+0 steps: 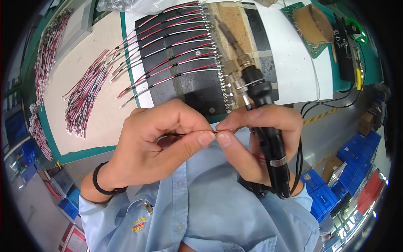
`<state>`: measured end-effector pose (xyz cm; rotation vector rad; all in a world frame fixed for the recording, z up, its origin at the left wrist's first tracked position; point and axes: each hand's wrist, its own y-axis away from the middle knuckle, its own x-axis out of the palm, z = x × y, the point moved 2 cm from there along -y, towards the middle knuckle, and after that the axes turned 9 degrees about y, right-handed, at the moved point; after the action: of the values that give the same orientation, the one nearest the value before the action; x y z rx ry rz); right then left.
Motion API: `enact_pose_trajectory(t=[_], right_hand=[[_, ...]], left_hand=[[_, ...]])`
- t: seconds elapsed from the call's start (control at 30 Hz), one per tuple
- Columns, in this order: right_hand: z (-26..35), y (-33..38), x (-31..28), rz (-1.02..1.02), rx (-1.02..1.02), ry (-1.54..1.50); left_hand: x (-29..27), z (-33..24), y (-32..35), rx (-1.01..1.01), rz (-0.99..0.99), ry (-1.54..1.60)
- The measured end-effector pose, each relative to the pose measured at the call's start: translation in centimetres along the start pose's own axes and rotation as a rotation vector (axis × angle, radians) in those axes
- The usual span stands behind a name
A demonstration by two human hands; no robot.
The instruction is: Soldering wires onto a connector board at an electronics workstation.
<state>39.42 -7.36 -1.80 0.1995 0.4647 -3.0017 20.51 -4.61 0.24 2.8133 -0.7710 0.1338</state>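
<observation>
My left hand (157,143) is closed, thumb and forefinger pinching a thin red wire (223,130). Close against it, my right hand (268,122) pinches the wire's end between thumb and forefinger. That same hand grips a black soldering iron (275,161), its metal tip slanting up and left over the work board. Beyond my hands lies a black board (199,92), where several red, white and black wire pairs (180,59) are laid out side by side. Their right ends meet a row of small metal terminals (224,90). The rest of the pinched wire is mostly hidden by my left hand.
A bundle of cut wires (88,96) rests on a beige sheet (54,130) at left, with more bundles (50,54) beyond. At the far right are a round brown block (312,24) and a green-handled tool (356,31). Black cables (299,168) hang beside the iron.
</observation>
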Motion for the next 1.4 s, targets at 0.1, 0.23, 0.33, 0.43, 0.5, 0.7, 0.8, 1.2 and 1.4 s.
enact_pose_trajectory(t=[0.1, 0.23, 0.33, 0.43, 0.5, 0.7, 0.8, 1.2, 1.4], right_hand=[[-0.5, 0.3, 1.1, -0.172, 0.036, -0.118], [-1.2, 0.4, 1.4, -0.198, 0.048, -0.114], [-1.6, 0.0, 1.2, -0.196, 0.035, -0.097], [-1.6, -0.4, 1.3, -0.258, 0.078, -0.095], [-1.6, -0.6, 0.8, -0.192, 0.077, 0.060], [-3.2, 0.4, -3.0, -0.105, -0.095, 0.519], [-3.8, 2.1, -4.1, -0.266, -0.113, 0.505], [-3.2, 2.9, -5.4, -0.095, -0.152, 0.249], [-3.7, 2.0, -5.0, -0.044, -0.211, 0.300]], left_hand=[[0.1, 0.4, 0.1, -0.051, -0.068, 0.157], [0.1, 0.5, -0.4, -0.128, -0.092, 0.249], [-0.2, 0.5, -1.0, -0.152, -0.099, 0.262], [-0.3, 0.4, -1.9, -0.154, -0.087, 0.231], [-0.5, 0.3, -2.6, -0.183, -0.106, 0.163], [-2.2, 0.5, -5.7, -0.423, -0.233, 0.011], [-2.4, 0.6, -6.8, -0.522, -0.157, -0.022], [-2.6, 0.8, -7.9, -0.631, -0.107, -0.001], [-2.7, 0.8, -8.1, -0.659, -0.102, -0.016]])
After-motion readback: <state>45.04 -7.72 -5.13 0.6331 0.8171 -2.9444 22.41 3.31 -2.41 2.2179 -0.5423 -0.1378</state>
